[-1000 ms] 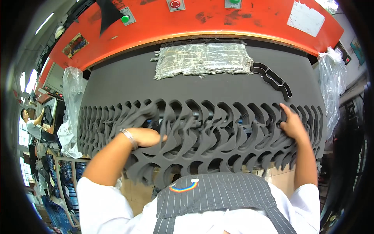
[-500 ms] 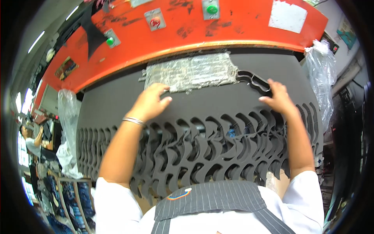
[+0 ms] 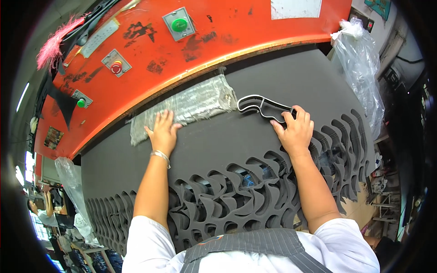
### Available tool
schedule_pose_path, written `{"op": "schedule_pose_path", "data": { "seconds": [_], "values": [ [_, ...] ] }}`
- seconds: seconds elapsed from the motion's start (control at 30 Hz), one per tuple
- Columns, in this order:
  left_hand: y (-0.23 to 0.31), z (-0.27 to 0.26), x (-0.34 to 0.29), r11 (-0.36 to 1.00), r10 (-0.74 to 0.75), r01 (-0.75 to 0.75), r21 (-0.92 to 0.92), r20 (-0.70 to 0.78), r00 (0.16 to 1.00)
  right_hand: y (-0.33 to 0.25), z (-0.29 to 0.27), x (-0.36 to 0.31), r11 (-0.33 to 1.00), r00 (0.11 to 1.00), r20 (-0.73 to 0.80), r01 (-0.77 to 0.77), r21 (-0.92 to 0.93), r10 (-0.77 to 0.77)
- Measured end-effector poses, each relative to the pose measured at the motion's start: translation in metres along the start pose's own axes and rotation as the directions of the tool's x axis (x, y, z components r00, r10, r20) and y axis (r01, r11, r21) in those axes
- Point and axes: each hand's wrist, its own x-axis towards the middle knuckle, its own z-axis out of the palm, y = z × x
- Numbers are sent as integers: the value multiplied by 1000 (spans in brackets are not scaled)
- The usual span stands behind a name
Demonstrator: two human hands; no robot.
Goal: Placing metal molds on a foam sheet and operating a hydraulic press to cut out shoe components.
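A wavy metal frame point(image 3: 261, 105) is pinched by the right hand point(image 3: 297, 133). The left hand point(image 3: 163, 135) is spread on a crinkled slab point(image 3: 196, 100).

smooth matt sheet point(image 3: 218, 136), metal cutter point(image 3: 261, 105), rough plastic-wrapped block point(image 3: 195, 102)

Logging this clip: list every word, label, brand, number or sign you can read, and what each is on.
Readable text: none.
Pale strip on the red machine: marks too small to read.
White sheet: nothing legible.
Small picture: too small to read.
Curved frame by the right hand: no lettering visible.
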Motion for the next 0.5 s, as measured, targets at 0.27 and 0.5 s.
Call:
{"op": "schedule_pose_path", "data": {
  "seconds": [0.27, 0.5],
  "values": [
    [9, 14, 75, 984, -157, 148, 98, 89, 984, -2, -3, 0, 999, 1000, 7, -29, 16, 29],
    [-3, 75, 155, 965, -262, 260, 35, 145, 954, 5, 1, -8, 999, 995, 102, -20, 41, 15]
  ]
}}
